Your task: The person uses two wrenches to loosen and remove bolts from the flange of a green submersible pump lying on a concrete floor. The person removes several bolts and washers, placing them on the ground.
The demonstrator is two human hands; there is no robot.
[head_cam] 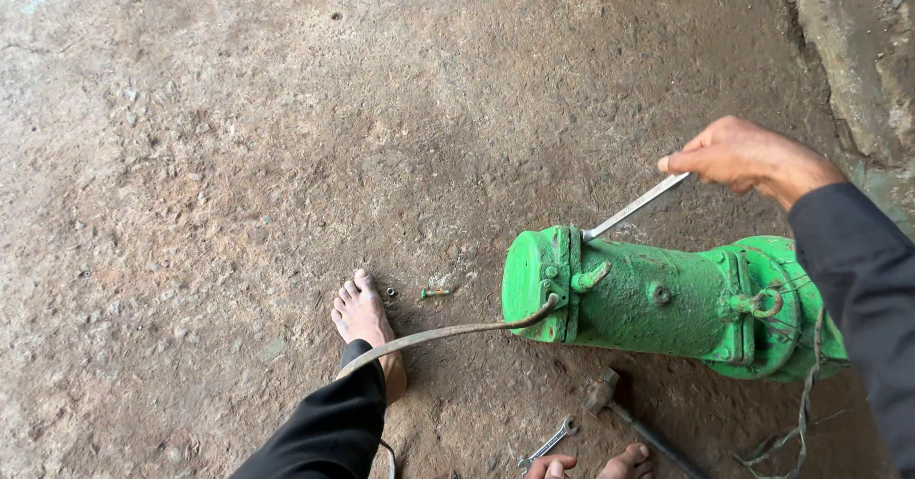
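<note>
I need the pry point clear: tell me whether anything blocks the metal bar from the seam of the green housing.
Nothing visible does. The right hand holds the flat metal bar, whose tip already meets the seam on the green housing. The cable enters lower down, clear of the bar.

Green pump housing (667, 298), rust-flecked; silver bar (634, 207); mottled brown floor (238, 136).
</note>
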